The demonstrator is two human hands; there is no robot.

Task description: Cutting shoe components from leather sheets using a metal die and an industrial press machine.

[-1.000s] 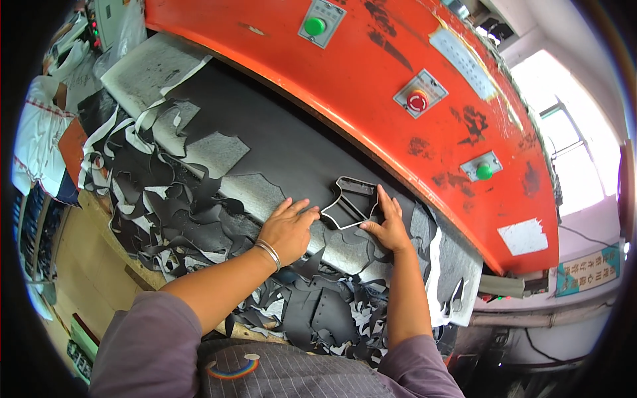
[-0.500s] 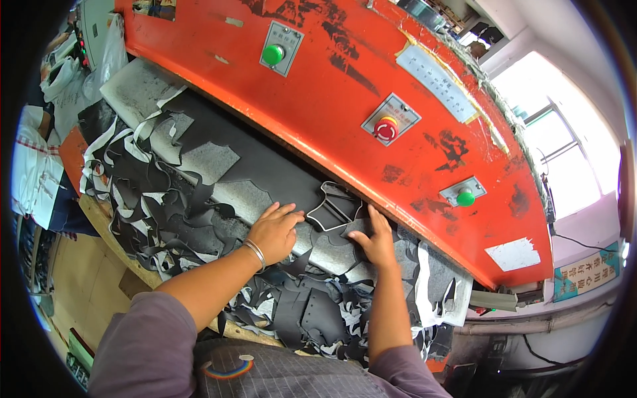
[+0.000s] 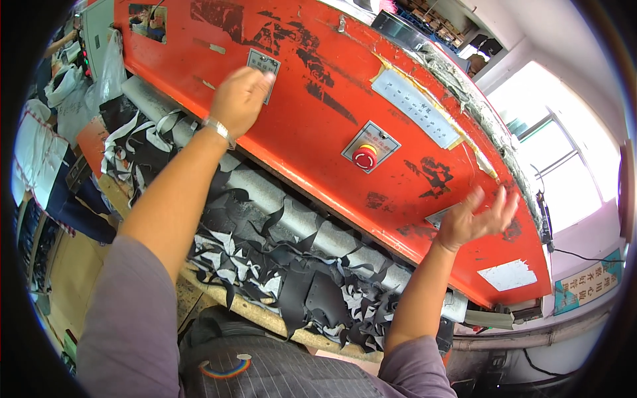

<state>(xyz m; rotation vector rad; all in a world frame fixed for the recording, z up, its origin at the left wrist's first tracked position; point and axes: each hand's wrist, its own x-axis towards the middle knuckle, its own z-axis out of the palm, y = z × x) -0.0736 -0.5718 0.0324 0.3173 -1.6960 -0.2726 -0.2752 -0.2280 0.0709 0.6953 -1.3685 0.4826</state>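
Observation:
My left hand (image 3: pixel 240 99) is raised to the red machine front, its fingers curled closed over the left metal button plate (image 3: pixel 265 61). The green button seen there earlier is hidden behind it. My right hand (image 3: pixel 476 215) is at the right button plate (image 3: pixel 435 217), fingers spread and slightly blurred, mostly covering it; whether it touches is unclear. Between the hands, a red mushroom button (image 3: pixel 365 157) on a yellow collar sticks out of the red beam (image 3: pixel 318 146). The black sheet and metal cutting die are out of sight.
Black and white offcuts (image 3: pixel 312 292) lie heaped along the pale bed (image 3: pixel 259 192) in front of me. A wooden ledge (image 3: pixel 265 318) borders them. At the far left stands another person in white and dark blue (image 3: pixel 50 159). Plastic bags (image 3: pixel 106 73) hang near a grey cabinet.
Both hands have left the cutting die on the sheet and risen to the button plates, left hand up-left, right hand up-right. The red beam now covers more of the bed, hiding sheet and die.

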